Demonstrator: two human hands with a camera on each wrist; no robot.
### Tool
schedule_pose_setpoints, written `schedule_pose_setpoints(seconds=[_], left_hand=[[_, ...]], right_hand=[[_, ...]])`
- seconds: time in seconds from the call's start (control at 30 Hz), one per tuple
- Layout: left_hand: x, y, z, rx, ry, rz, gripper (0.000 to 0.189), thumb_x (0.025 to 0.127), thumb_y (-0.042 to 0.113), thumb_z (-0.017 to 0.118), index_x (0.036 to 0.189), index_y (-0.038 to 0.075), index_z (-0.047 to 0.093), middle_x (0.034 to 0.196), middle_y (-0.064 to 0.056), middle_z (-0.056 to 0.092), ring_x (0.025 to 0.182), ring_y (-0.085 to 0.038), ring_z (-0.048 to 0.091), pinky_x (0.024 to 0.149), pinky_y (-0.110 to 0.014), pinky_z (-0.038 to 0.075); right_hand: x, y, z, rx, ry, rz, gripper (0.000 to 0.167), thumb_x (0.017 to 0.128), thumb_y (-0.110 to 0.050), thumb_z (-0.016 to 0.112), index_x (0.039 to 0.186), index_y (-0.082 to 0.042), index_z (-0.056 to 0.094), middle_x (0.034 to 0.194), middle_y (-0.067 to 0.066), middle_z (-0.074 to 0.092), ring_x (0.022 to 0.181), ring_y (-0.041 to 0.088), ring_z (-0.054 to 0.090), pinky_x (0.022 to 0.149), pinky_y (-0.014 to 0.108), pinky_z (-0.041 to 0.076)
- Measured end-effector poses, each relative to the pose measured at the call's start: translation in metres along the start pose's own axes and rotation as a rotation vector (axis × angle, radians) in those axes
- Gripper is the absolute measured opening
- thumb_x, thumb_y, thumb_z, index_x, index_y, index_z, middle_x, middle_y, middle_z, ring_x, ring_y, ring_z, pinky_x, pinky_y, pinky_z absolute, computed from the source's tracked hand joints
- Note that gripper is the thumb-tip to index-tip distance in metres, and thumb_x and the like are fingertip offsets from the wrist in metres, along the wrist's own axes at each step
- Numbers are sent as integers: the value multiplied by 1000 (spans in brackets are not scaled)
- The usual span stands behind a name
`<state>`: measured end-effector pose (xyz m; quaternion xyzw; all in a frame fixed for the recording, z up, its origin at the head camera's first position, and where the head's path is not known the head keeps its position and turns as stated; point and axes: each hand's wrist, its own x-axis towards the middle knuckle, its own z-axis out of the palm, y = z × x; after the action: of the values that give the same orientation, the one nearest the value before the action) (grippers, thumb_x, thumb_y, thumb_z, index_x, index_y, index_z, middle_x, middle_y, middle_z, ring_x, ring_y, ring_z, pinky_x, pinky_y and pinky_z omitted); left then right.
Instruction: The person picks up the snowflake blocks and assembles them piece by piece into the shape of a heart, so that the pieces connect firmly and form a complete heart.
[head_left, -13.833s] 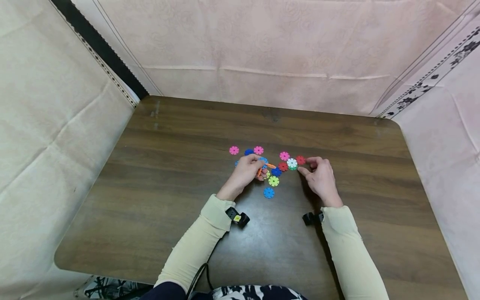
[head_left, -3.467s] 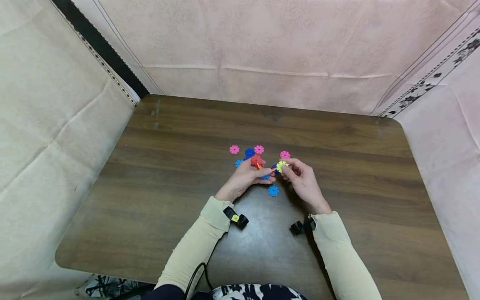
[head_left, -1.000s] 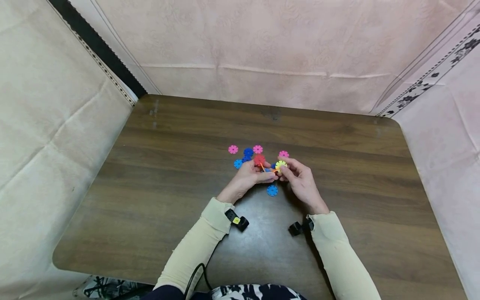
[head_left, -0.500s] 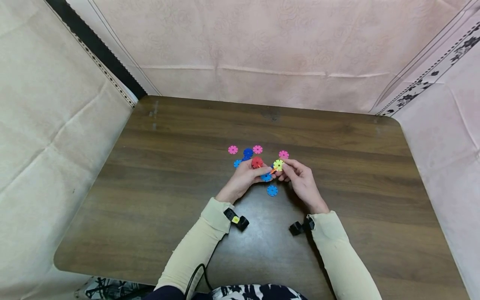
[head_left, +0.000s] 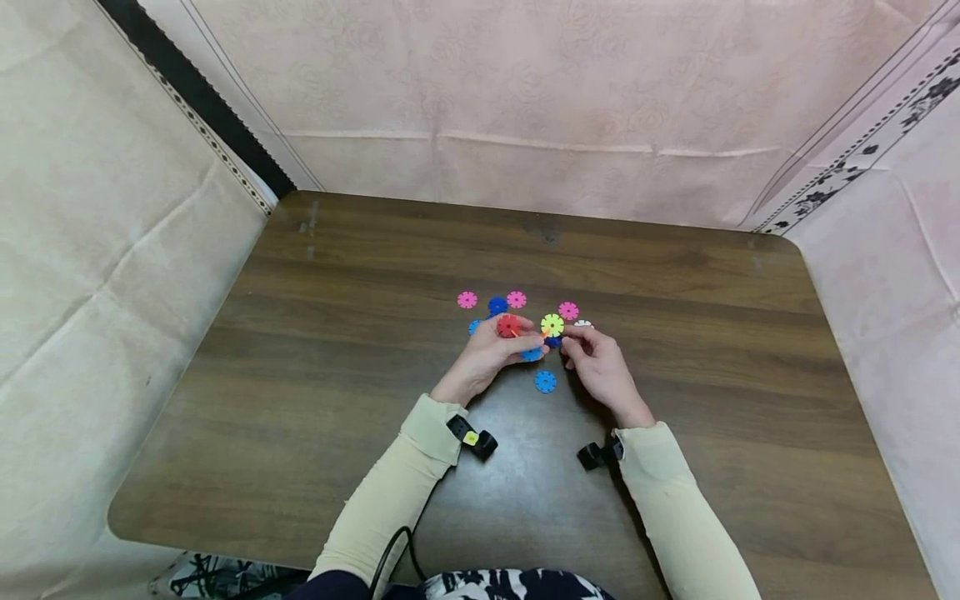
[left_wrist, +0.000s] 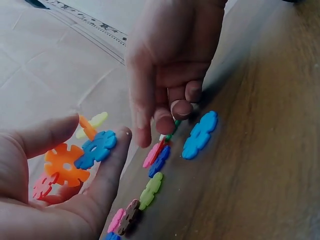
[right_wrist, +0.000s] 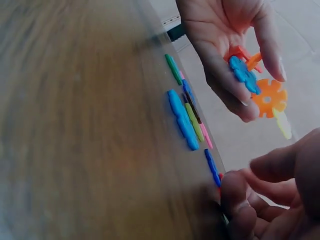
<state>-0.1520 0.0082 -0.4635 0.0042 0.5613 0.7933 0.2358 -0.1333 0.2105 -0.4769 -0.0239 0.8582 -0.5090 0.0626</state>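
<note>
My left hand (head_left: 491,350) holds a small cluster of notched interlocking plastic discs between thumb and fingers. An orange disc (left_wrist: 60,159) sits amid the cluster, with a blue disc (left_wrist: 98,148) by the fingertip and a red disc (left_wrist: 44,186) toward the palm. At the cluster's right end a yellow disc (head_left: 552,325) is joined and faces up. My right hand (head_left: 598,367) is just right of it, fingers loosely bent, with nothing seen between them. Its fingertips overlap a white disc (head_left: 583,323) in the head view.
Loose discs lie on the brown wooden table (head_left: 360,350): a pink disc (head_left: 467,300) and a dark blue disc (head_left: 497,305) behind the left hand, another pink disc (head_left: 567,311) farther right, and a light blue disc (head_left: 545,382) in front. Pale cloth (head_left: 480,100) hangs behind the table.
Half a second ago my right fingers pinched the yellow disc; they have now let go and drawn slightly aside. The yellow disc stays on the cluster in my left hand.
</note>
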Motion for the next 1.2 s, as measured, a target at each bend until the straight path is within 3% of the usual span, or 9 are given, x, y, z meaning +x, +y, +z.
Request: schedule_pose_setpoints(seconds=[0.2, 0.3, 0.63, 0.93, 1.2], left_hand=[[-1, 2, -1, -19, 16, -16, 44, 84, 2, 74, 125, -4, 57, 113, -23, 64, 84, -25, 71, 82, -39, 56], [-1, 2, -1, -35, 15, -23, 41, 85, 1, 72, 124, -3, 59, 116, -29, 62, 80, -24, 71, 84, -40, 56], [-3, 3, -2, -144, -33, -39, 40, 92, 1, 62, 130, -7, 53, 127, -36, 51, 84, -22, 70, 96, -45, 49], [-3, 5, -3, -229, -66, -79, 37, 97, 8, 59, 132, -4, 52, 114, -21, 63, 85, -25, 70, 96, -49, 47], [-2, 4, -5, -250, -32, -87, 33, 99, 9, 55, 129, -4, 54, 119, -22, 60, 87, -27, 70, 91, -47, 50]], right_hand=[[2, -2, 2, -225, -45, -45, 36, 97, -23, 61, 129, -6, 62, 81, 7, 59, 68, 21, 51, 58, 32, 43], [4, -4, 4, -266, -69, -39, 39, 95, -22, 63, 130, -5, 61, 76, 6, 57, 65, 21, 49, 56, 32, 41], [5, -7, 6, -273, -37, 23, 37, 91, -24, 70, 124, -8, 63, 76, 6, 55, 63, 21, 49, 54, 30, 40], [6, -8, 7, -310, -61, -9, 35, 92, -22, 69, 123, -7, 65, 72, 5, 55, 59, 19, 48, 52, 31, 40], [6, -13, 6, -288, -60, 93, 35, 90, -22, 71, 118, -5, 60, 79, 8, 55, 64, 22, 50, 56, 32, 43]])
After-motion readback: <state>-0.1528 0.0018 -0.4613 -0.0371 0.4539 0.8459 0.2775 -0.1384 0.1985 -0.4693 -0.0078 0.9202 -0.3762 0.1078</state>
